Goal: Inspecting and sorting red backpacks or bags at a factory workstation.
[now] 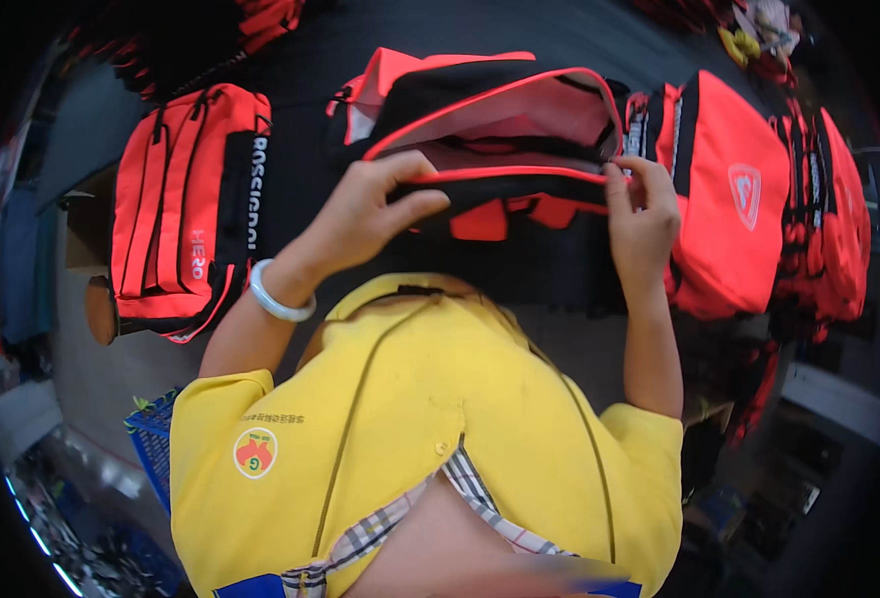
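A red and black backpack [560, 115] lies on the dark table in front of me, its mouth gaping and the pale grey lining showing. My left hand [375, 209] holds the red-trimmed near edge at the left, fingers over the rim and thumb on my side. At the right end of the same edge, my right hand [646, 204] pinches the trim between thumb and fingers. Short red flaps hang below the near edge, between my hands. What lies deep inside the backpack is hidden in shadow.
Another red and black backpack [176, 204] stands to the left. On the right are a red backpack [729, 199] with a white emblem and one more backpack [841, 214] beyond it. A blue plastic basket [151, 439] sits low at the left. More red items [271, 22] lie at the far side.
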`<action>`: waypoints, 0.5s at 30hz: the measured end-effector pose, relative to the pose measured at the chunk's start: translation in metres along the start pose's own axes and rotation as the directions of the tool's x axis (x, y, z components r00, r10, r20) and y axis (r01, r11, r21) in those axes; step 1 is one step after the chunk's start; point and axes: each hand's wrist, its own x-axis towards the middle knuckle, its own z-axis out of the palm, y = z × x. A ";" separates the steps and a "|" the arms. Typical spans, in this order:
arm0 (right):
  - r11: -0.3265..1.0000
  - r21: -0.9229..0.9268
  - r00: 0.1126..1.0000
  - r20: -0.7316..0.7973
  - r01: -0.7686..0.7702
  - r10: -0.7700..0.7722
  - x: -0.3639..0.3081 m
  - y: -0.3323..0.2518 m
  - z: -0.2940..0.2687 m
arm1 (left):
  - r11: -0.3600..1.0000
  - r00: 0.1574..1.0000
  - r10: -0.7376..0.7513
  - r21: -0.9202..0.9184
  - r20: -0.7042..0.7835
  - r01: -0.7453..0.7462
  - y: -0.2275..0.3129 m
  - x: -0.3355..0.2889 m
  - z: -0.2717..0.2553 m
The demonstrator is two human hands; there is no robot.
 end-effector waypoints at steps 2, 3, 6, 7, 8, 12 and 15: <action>0.933 0.169 0.941 0.071 0.316 -0.332 -0.011 -0.023 0.006 | 0.984 0.999 -0.037 -0.176 -0.002 0.036 0.002 0.001 0.001; 0.939 0.159 0.928 0.171 0.304 -0.330 -0.020 -0.026 0.011 | 0.971 0.995 -0.097 -0.216 0.035 0.103 0.007 0.002 0.001; 0.935 0.249 0.884 0.334 0.252 -0.327 -0.025 -0.012 0.018 | 0.970 0.991 -0.114 -0.206 0.069 0.126 0.010 0.006 -0.010; 0.960 0.277 0.864 0.473 0.039 -0.171 -0.020 -0.007 0.013 | 0.961 0.988 -0.145 -0.232 0.054 0.154 0.008 0.005 -0.015; 0.948 0.264 0.797 0.604 -0.177 -0.020 -0.016 0.002 0.007 | 0.965 0.991 -0.132 -0.227 0.019 0.133 0.014 0.006 -0.020; 0.872 0.364 0.769 0.639 -0.327 0.022 -0.007 0.044 -0.019 | 0.950 0.980 -0.167 -0.283 -0.106 0.131 0.034 0.002 -0.061; 0.672 0.574 0.616 0.757 -0.469 -0.217 0.008 0.047 -0.043 | 0.945 0.908 -0.248 -0.290 -0.337 0.151 0.063 0.001 -0.096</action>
